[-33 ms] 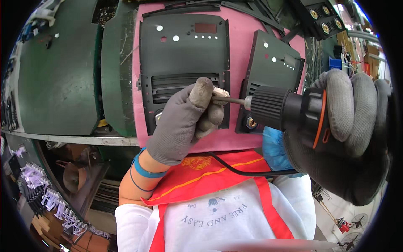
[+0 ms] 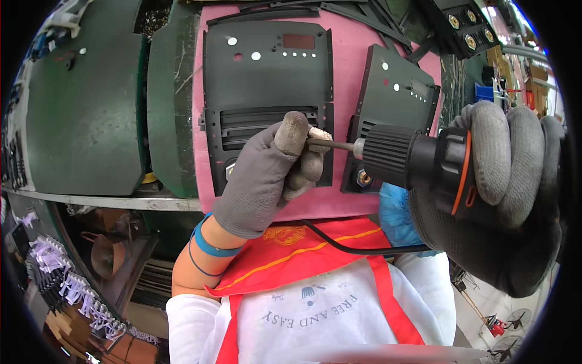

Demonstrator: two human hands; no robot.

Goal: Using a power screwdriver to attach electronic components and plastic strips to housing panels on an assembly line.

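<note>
My right hand (image 2: 506,164), in a grey glove, is wrapped round a black electric screwdriver (image 2: 418,155) with an orange ring. Its thin metal bit (image 2: 332,144) points left. At the tip, my left hand (image 2: 260,176), also gloved, pinches the bit between thumb and fingers. A pale patch shows at the fingertips; I cannot tell whether it is worn glove or a small part, and any screw there is hidden. Beneath my left hand lies a dark slotted metal panel (image 2: 267,79) with round holes. A similar panel (image 2: 397,91) lies tilted to the right, partly behind the screwdriver.
Both panels rest on a pink mat (image 2: 345,60). Black metal strips (image 2: 370,21) are piled at its far edge. Far right is a black part with brass fittings (image 2: 470,27). Green boards (image 2: 85,121) lie left. A black cable (image 2: 357,249) crosses near my waist.
</note>
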